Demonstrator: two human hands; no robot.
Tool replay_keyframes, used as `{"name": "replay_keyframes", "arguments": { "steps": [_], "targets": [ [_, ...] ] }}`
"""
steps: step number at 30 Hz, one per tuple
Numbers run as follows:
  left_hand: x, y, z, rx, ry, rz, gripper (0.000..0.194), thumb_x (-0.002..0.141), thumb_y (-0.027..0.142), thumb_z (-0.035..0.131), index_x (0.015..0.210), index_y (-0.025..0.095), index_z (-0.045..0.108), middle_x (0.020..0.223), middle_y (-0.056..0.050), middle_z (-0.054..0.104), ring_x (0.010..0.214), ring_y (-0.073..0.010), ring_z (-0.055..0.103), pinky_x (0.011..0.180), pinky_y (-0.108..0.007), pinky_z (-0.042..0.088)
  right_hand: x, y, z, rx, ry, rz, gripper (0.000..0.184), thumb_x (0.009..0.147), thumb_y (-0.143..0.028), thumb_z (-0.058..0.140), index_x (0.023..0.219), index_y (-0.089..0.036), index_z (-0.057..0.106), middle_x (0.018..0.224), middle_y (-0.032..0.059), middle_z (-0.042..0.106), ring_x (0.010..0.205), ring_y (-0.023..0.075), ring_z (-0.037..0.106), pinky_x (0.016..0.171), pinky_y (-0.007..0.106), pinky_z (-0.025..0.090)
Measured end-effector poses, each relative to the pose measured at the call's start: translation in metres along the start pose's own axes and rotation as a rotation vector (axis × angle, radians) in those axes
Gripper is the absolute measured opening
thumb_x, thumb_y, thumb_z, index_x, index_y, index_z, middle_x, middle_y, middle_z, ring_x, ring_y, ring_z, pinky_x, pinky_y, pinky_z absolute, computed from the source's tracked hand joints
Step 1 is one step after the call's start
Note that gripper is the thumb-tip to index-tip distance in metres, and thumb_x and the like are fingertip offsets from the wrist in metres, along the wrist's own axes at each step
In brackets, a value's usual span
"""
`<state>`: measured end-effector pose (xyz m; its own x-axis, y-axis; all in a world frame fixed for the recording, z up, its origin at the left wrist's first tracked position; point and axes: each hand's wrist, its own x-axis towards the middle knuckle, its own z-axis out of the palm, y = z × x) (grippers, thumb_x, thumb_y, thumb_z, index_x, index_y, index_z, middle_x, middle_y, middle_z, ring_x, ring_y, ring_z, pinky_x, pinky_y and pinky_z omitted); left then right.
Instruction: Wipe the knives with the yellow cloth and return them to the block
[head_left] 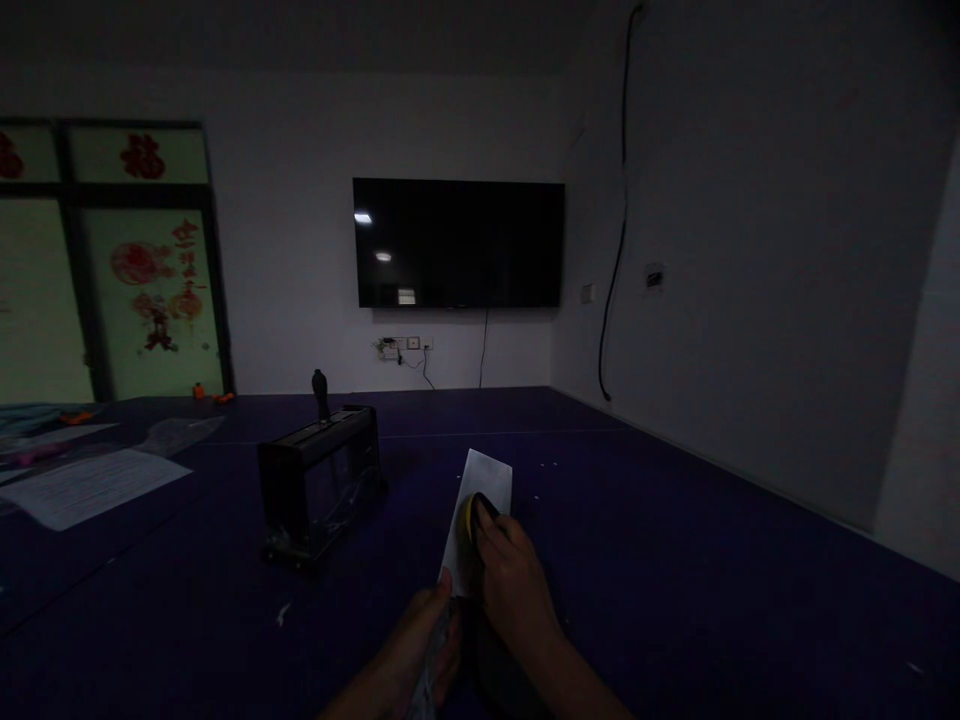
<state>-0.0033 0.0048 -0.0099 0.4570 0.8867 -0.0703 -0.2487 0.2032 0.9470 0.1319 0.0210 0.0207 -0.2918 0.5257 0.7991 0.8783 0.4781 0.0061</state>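
Note:
In the head view, a flat, pale rectangular plate (487, 480), resembling a broad blade, tilts away from me at lower centre. My left hand (427, 630) is closed around its near end, thumb along the edge. Something greyish and crumpled runs down from that grip; I cannot make out what it is. The fingers of my right hand (517, 580) are wrapped over a small rounded black and yellow block (471, 515), which touches the plate's face. Its underside is hidden. Dim light blurs the detail.
A black box-shaped device (322, 490) with a clear side and upright handle stands left on the dark blue surface (637, 560). Printed paper (97, 485) and clear plastic (180, 433) lie farther left. White scraps dot the surface. A wall (750, 350) borders the right.

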Motion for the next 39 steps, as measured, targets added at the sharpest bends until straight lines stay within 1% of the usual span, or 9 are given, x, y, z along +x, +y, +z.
{"name": "replay_keyframes", "arguments": {
  "steps": [6, 11, 14, 17, 20, 25, 29, 34, 39],
  "targets": [
    [-0.001, 0.0, 0.004, 0.014, 0.048, 0.009, 0.067, 0.065, 0.082, 0.032, 0.053, 0.018, 0.043, 0.027, 0.007, 0.032, 0.018, -0.0065, 0.026, 0.023, -0.018, 0.017, 0.005, -0.005, -0.003, 0.036, -0.025, -0.071, 0.058, 0.076, 0.003, 0.041, 0.131, -0.015, 0.044, 0.134, 0.0072, 0.049, 0.106, 0.0217, 0.049, 0.086, 0.035, 0.049],
    [0.001, -0.002, 0.004, 0.028, 0.053, 0.019, 0.065, 0.066, 0.08, 0.036, 0.053, 0.017, 0.044, 0.026, 0.007, 0.032, 0.019, -0.0063, 0.027, 0.024, -0.017, 0.017, 0.006, -0.003, -0.002, -0.004, -0.028, -0.101, 0.056, 0.076, 0.004, 0.043, 0.128, -0.015, 0.047, 0.133, 0.0071, 0.049, 0.105, 0.0216, 0.049, 0.088, 0.036, 0.048],
    [0.004, -0.003, 0.002, 0.037, 0.039, 0.011, 0.065, 0.065, 0.081, 0.035, 0.051, 0.018, 0.043, 0.026, 0.006, 0.032, 0.018, -0.0061, 0.027, 0.024, -0.018, 0.017, 0.004, -0.001, -0.002, -0.034, -0.028, -0.088, 0.053, 0.075, 0.005, 0.042, 0.123, -0.015, 0.052, 0.133, 0.0064, 0.05, 0.106, 0.0222, 0.048, 0.088, 0.036, 0.047],
    [0.006, -0.005, 0.0, 0.046, 0.019, -0.002, 0.067, 0.065, 0.082, 0.033, 0.052, 0.018, 0.043, 0.026, 0.006, 0.031, 0.019, -0.0064, 0.027, 0.024, -0.017, 0.017, 0.003, 0.0, -0.003, -0.05, -0.023, -0.069, 0.051, 0.074, 0.007, 0.041, 0.119, -0.012, 0.055, 0.132, 0.0068, 0.05, 0.104, 0.023, 0.049, 0.087, 0.036, 0.047],
    [0.006, -0.003, 0.0, 0.049, 0.005, -0.017, 0.068, 0.065, 0.083, 0.029, 0.053, 0.018, 0.043, 0.026, 0.006, 0.031, 0.019, -0.007, 0.028, 0.024, -0.017, 0.017, 0.003, 0.004, -0.006, -0.051, -0.016, -0.043, 0.053, 0.072, 0.009, 0.039, 0.118, -0.011, 0.056, 0.131, 0.0079, 0.052, 0.102, 0.0228, 0.05, 0.086, 0.035, 0.047],
    [-0.001, 0.003, 0.004, 0.003, 0.001, 0.011, 0.064, 0.067, 0.08, 0.035, 0.054, 0.018, 0.043, 0.027, 0.007, 0.03, 0.018, -0.007, 0.027, 0.024, -0.017, 0.017, 0.001, 0.012, -0.006, -0.058, -0.01, -0.009, 0.054, 0.072, 0.009, 0.038, 0.119, -0.011, 0.055, 0.129, 0.0101, 0.053, 0.102, 0.0224, 0.051, 0.085, 0.035, 0.048],
    [-0.004, 0.006, 0.004, -0.052, 0.012, 0.004, 0.063, 0.068, 0.08, 0.034, 0.054, 0.019, 0.041, 0.028, 0.008, 0.03, 0.019, -0.006, 0.025, 0.026, -0.017, 0.016, -0.002, 0.017, -0.001, -0.064, 0.006, 0.053, 0.052, 0.072, 0.008, 0.041, 0.119, -0.01, 0.056, 0.127, 0.01, 0.055, 0.1, 0.0235, 0.051, 0.086, 0.035, 0.047],
    [-0.003, 0.008, 0.002, -0.084, 0.025, -0.025, 0.061, 0.069, 0.079, 0.035, 0.054, 0.019, 0.039, 0.028, 0.008, 0.028, 0.02, -0.0056, 0.022, 0.027, -0.017, 0.016, -0.005, 0.025, 0.002, -0.057, 0.009, 0.049, 0.055, 0.071, 0.007, 0.041, 0.121, -0.012, 0.053, 0.128, 0.0087, 0.054, 0.1, 0.0235, 0.051, 0.085, 0.035, 0.048],
    [-0.005, 0.009, 0.002, -0.094, -0.015, -0.029, 0.06, 0.068, 0.078, 0.04, 0.053, 0.02, 0.038, 0.027, 0.008, 0.029, 0.019, -0.0068, 0.023, 0.025, -0.019, 0.012, -0.006, 0.028, 0.001, -0.037, 0.015, 0.059, 0.051, 0.073, 0.006, 0.039, 0.117, -0.013, 0.057, 0.128, 0.0087, 0.054, 0.098, 0.0227, 0.052, 0.085, 0.035, 0.047]
  ]
}}
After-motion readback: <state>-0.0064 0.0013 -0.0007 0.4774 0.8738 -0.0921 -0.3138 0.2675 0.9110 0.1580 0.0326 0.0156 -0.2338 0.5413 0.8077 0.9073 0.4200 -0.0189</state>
